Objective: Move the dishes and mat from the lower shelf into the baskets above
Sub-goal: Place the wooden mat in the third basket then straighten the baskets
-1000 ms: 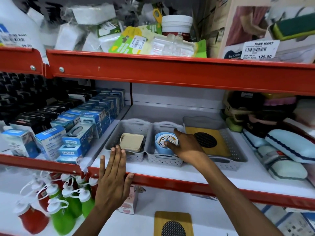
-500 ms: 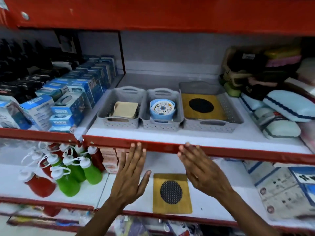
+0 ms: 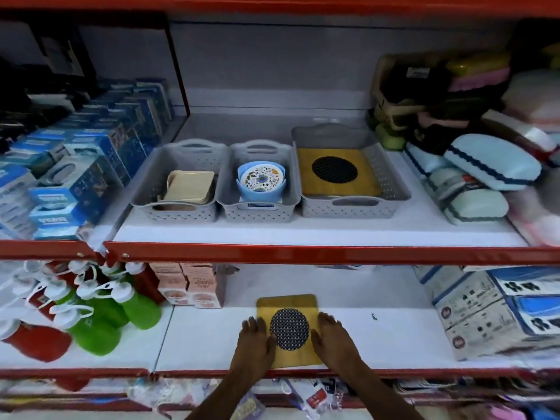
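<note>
A yellow mat with a dark round mesh centre (image 3: 289, 327) lies flat on the lower shelf. My left hand (image 3: 254, 339) rests on its left edge and my right hand (image 3: 332, 338) on its right edge, fingers flat and spread. On the shelf above stand three grey baskets: the left basket (image 3: 181, 212) holds beige square dishes (image 3: 188, 186), the middle basket (image 3: 257, 215) holds blue bowls with a patterned lid (image 3: 261, 178), and the large right basket (image 3: 391, 189) holds another yellow mat (image 3: 335, 174).
Green and red squeeze bottles (image 3: 97, 316) crowd the lower shelf's left, with pink boxes (image 3: 194, 286) behind. Printed cartons (image 3: 497, 310) stand at its right. The red shelf rim (image 3: 303, 254) runs just above my hands. Blue boxes (image 3: 75, 177) and pale cases (image 3: 491, 162) flank the baskets.
Both hands have dropped from the red shelf rim to the lower shelf and landed on either side of the yellow mat. The camera has tilted down and moved closer.
</note>
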The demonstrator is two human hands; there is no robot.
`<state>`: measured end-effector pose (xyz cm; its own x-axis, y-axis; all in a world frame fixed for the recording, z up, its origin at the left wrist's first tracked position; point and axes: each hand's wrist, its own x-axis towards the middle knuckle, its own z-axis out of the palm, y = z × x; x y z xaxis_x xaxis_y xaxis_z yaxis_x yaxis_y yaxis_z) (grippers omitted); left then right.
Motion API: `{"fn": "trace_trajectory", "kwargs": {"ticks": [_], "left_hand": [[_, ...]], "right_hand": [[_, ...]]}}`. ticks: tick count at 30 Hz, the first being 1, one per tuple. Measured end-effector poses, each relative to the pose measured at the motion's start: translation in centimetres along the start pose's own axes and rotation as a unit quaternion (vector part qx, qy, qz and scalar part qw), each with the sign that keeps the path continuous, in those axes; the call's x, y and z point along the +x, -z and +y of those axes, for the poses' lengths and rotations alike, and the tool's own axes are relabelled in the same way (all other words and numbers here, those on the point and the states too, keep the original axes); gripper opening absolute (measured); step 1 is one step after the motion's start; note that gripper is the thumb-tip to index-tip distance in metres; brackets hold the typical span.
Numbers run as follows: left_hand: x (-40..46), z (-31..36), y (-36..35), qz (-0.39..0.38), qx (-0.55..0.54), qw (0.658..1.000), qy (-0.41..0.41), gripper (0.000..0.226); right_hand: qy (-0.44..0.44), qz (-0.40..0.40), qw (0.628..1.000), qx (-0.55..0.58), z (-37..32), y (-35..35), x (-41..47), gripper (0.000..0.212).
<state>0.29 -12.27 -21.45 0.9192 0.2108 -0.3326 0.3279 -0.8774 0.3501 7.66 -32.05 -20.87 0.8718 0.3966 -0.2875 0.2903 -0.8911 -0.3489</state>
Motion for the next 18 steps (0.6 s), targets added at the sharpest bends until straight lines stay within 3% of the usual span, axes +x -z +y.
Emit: {"fn": "trace_trajectory", "kwargs": {"ticks": [6,9,14,18], "left_hand": [[0.6,2.0,2.2,0.049,-0.098,0.994,0.030,0.042],[0.8,1.7,2.7,0.117,-0.185,0.973,0.066,0.029],[-1.3,1.9,4.9,0.241,-0.339,0.906,0.078,0.027],[-3.4,1.9,6.7,0.283,-0.407,0.868,0.037,0.025]], "right_hand": [[-0.038,0.039,0.996,0.065,-0.5,-0.8,0.9,0.043],[-0.051,0.088,0.985,0.143,-0.2,-0.6,1.0,0.031],[-0.068,0.228,0.912,0.334,-0.7,0.9,-1.2,0.033],[-0.053,0.314,0.853,0.414,-1.8,3.0,-2.9,0.026]]}}
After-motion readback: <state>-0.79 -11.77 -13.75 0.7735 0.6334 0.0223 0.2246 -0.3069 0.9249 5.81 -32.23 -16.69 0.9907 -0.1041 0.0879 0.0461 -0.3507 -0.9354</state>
